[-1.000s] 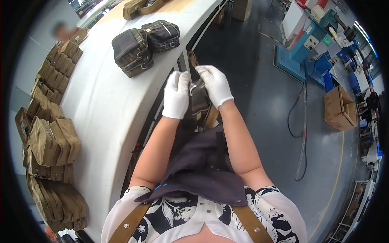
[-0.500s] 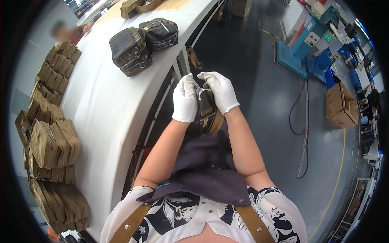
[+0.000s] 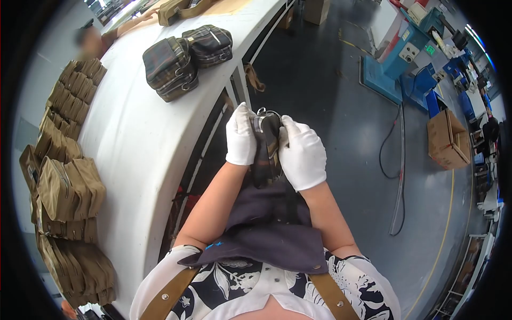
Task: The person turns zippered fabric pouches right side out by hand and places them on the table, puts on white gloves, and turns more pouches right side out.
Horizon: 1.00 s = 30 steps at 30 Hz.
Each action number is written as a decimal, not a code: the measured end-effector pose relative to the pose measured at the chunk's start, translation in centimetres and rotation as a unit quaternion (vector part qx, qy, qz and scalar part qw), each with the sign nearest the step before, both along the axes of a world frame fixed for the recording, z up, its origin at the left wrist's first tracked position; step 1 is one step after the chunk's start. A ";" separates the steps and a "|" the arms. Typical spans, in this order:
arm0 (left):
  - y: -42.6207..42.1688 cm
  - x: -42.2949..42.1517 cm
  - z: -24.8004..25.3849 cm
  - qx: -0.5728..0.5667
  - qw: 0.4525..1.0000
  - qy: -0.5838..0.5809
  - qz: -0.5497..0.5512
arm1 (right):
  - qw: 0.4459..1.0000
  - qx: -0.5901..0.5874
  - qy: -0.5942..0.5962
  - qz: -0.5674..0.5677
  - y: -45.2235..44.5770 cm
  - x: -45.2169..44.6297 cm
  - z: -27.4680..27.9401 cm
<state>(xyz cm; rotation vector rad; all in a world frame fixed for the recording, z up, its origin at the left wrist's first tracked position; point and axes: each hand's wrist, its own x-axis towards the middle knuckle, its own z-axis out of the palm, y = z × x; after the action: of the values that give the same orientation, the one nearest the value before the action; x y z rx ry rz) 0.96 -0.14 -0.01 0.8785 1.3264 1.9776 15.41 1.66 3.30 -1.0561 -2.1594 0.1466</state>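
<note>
Head view: left hand (image 3: 241, 137) and right hand (image 3: 304, 154) grip bag (image 3: 263, 160) beside white table (image 3: 128, 144), above grey floor (image 3: 349, 128)

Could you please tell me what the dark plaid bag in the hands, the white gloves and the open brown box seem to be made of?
The dark plaid bag: probably woven fabric, perhaps coated, given its checked pattern and slight sheen. The white close-fitting gloves: seemingly knitted cloth, matte, softly creased. The open brown box: likely cardboard, dull, thin-panelled.
</note>
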 end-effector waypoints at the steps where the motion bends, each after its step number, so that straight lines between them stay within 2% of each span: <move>1: 0.0 0.0 0.0 -0.007 1.000 0.012 0.005 | 0.999 -0.017 -0.035 0.006 0.3 -0.1 0.2; 2: -0.1 -0.2 -0.1 -0.013 1.000 0.023 0.011 | 0.997 -0.033 -0.071 0.013 0.6 -0.1 0.3; 5: 0.0 -0.4 -0.3 -0.015 0.999 0.039 0.019 | 0.993 -0.101 0.002 0.053 1.7 0.1 -0.3; 7: 0.0 -0.6 -0.2 -0.009 0.999 0.035 0.002 | 0.978 -0.163 0.115 0.065 2.8 0.9 -1.2; 8: 0.0 -0.7 -0.1 -0.006 0.999 0.043 -0.002 | 0.945 -0.266 0.175 0.082 3.0 1.3 -2.0; 9: 0.0 -0.7 0.2 -0.005 0.999 0.052 -0.008 | 0.897 -0.364 0.234 0.095 3.2 1.9 -2.7; 10: 0.1 -0.6 0.6 -0.003 0.998 0.059 -0.015 | 0.811 -0.472 0.317 0.140 3.6 2.6 -3.0; 14: -0.7 -0.6 2.3 -0.085 0.987 0.137 0.027 | 0.567 -0.586 0.527 0.239 3.4 2.8 -4.9; 15: -1.0 -0.5 2.4 -0.070 0.983 0.161 0.057 | 0.581 -0.589 0.512 0.230 3.3 2.4 -5.5; 17: -2.8 1.6 5.6 -0.044 0.992 0.113 0.020 | 0.595 -0.602 0.483 0.225 3.0 2.2 -6.3; 18: -2.9 1.4 5.5 -0.040 0.963 0.264 0.039 | 0.613 -0.591 0.480 0.212 2.8 1.9 -5.6; 19: -3.1 1.2 5.3 -0.036 0.910 0.410 0.057 | 0.631 -0.579 0.476 0.199 2.7 1.7 -4.1; 20: -3.2 1.3 5.1 -0.065 0.921 0.383 0.031 | 0.649 -0.567 0.472 0.186 2.7 1.6 -2.9; 23: -2.7 0.8 4.0 -0.093 0.930 0.356 -0.011 | 0.806 -0.505 0.277 0.141 3.6 1.1 -1.8; 24: -2.5 0.6 3.9 -0.083 0.924 0.374 -0.008 | 0.831 -0.486 0.227 0.144 3.9 0.9 -1.5; 27: -2.3 0.0 3.8 -0.054 0.907 0.417 -0.007 | 0.714 -0.584 0.317 0.219 4.8 0.4 -2.7; 28: -2.3 -0.2 3.9 -0.047 0.903 0.427 -0.011 | 0.656 -0.608 0.383 0.233 4.9 0.2 -3.2; 30: -2.2 -0.4 3.8 -0.041 0.903 0.426 -0.023 | 0.627 -0.602 0.428 0.247 5.0 0.0 -4.0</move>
<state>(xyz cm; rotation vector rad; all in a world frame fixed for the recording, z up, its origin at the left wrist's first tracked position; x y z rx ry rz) 0.59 -2.33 3.83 1.8327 1.7887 1.5004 15.41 6.64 -0.68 -0.6344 -1.1512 2.1084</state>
